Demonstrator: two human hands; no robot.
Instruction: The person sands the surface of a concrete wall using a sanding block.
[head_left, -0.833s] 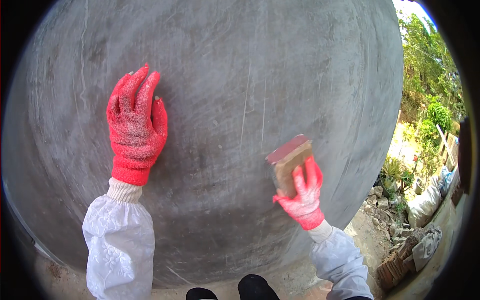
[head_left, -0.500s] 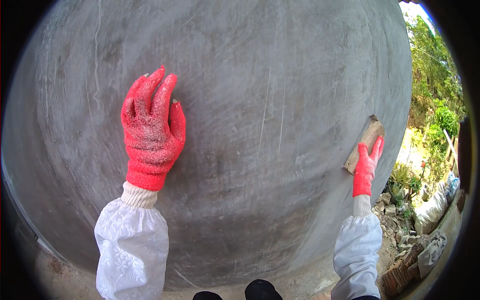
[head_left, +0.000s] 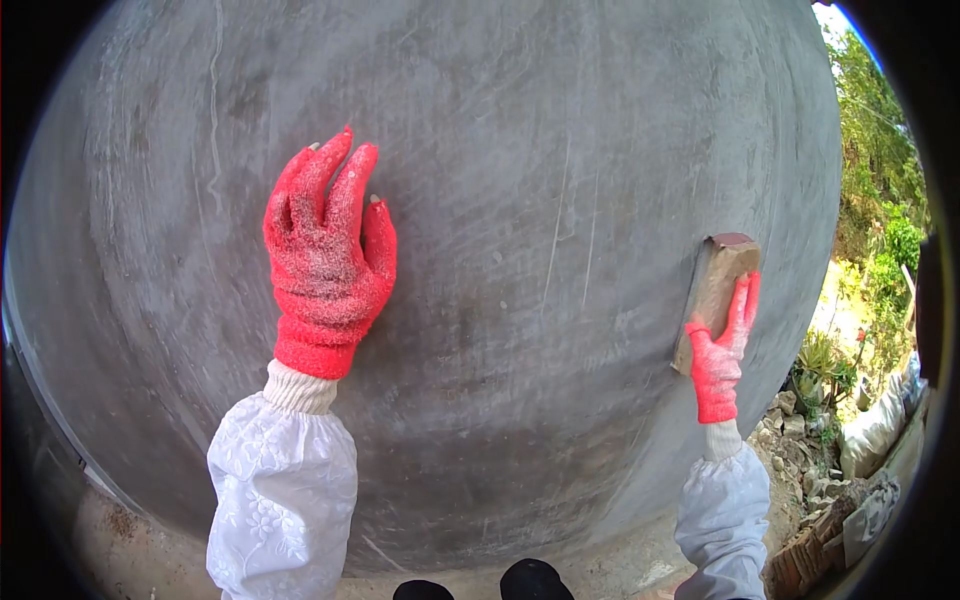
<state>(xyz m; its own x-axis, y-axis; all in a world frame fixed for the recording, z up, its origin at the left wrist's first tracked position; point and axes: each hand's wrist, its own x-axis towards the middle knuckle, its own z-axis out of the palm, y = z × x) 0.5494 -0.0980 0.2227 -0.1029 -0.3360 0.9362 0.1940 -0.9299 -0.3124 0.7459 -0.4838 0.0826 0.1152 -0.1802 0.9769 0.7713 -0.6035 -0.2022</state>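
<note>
The big grey wall [head_left: 480, 330] fills most of what I see. Off to the right are green trees [head_left: 880, 130], and below them broken stones [head_left: 795, 430] and a pale sack [head_left: 865, 440] lie on the ground. If a foot steps back onto those stones, I think it could trip.

Two puffy white sleeves [head_left: 280, 490] reach up. The left hand [head_left: 325, 255], in a dusty red glove, is up by the wall with its fingers a bit apart, and I see nothing in it. It looks like it is leaning there, but I can't see the palm. Dust could make it slide.

The right hand [head_left: 720, 370], in a red glove too, is clamped on a brown block [head_left: 715, 285], thumb on one side and fingers on the other. The block is near the wall's right side, where it bends away. If it tips there, its corner could dig in and scratch. A loose pinch could let it drop.

A small dark red sheet [head_left: 732, 240] shows at the block's top end. It might tear or slip. Pale fingertips [head_left: 375, 199] show on the left glove, and rough wall could scrape them.
</note>
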